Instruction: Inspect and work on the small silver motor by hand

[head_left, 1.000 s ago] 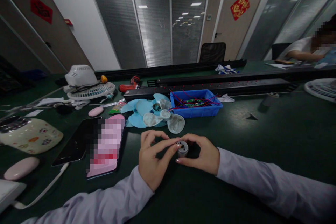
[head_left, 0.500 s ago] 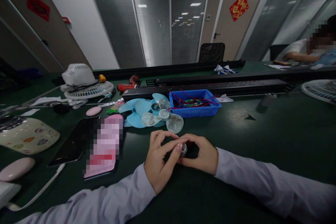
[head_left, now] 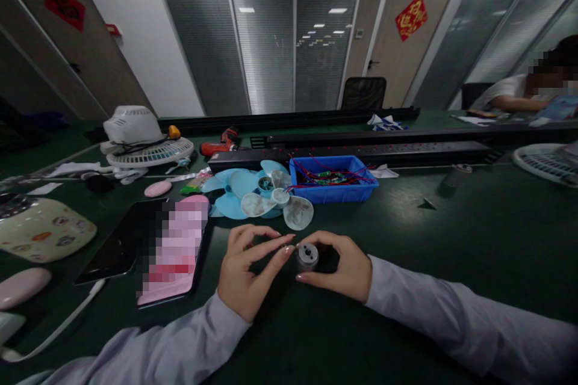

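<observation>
My right hand [head_left: 341, 261] holds a small cylindrical metal motor [head_left: 307, 257] between thumb and fingers, low over the green table. Its round top face, with a centre hole and smaller holes, points up. Just left of it is my left hand [head_left: 250, 267], thumb and index finger brought together in a pinch. A tiny dark bit shows between those fingertips, too small to name. The left fingertips are beside the motor's top edge. Beyond both hands lie blue fan blades [head_left: 235, 192] and a greyish fan blade [head_left: 298, 212].
A blue bin [head_left: 334, 192] holds wires and circuit boards. Left are a phone [head_left: 176, 252], a black tablet [head_left: 117, 246] and a white fan [head_left: 135, 132]. A red drill [head_left: 221, 143] and black rails [head_left: 352, 155] lie behind; another metal cylinder [head_left: 459, 175] stands right. A person [head_left: 506, 96] sits far right.
My left hand has moved left, off the top of the motor, so the motor's top face now shows. My right hand keeps its hold with little movement.
</observation>
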A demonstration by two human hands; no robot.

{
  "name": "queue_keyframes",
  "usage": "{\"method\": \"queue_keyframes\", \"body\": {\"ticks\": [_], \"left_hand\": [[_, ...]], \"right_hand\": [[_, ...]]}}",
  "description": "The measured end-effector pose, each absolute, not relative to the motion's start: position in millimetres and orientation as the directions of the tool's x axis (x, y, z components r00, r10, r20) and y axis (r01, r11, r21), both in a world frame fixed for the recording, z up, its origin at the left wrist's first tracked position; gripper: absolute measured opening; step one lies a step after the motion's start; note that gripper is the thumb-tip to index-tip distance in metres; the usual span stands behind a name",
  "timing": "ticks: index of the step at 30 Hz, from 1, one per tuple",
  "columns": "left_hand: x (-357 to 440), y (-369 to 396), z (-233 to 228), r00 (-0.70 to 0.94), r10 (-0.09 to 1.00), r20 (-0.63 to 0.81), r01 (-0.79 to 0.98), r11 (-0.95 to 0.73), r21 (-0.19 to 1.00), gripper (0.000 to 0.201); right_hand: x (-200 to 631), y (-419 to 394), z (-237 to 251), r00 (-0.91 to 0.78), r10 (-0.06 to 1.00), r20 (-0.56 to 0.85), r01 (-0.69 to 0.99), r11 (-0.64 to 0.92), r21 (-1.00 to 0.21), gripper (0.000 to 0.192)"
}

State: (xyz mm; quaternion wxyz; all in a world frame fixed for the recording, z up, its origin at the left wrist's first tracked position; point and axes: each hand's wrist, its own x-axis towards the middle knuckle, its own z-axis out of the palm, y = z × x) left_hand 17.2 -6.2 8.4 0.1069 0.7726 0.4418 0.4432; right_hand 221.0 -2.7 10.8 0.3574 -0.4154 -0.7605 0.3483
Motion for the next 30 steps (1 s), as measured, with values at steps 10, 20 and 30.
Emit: {"method": "queue_keyframes", "body": {"ticks": [10,20,30], "left_hand": [[-17,-13,-6,0.36,0.813,0.458,0.742,-0.547,0.387,0.023],[44,-8,9,0.241,0.724,0.647,0.497,-0.664,0.558,0.022],[47,-9,11,0.225,0.781,0.582,0.517,-0.602,0.608,0.02]], "right_hand": [[221,-4,12,-0.411,0.88,0.238,0.378,0.402,-0.834,0.039],[221,-1,5,-0.411,0.861,0.3,0.373,0.458,-0.807,0.036],[221,-3,8,-0.406,0.862,0.303,0.38,0.46,-0.802,0.036]]}}
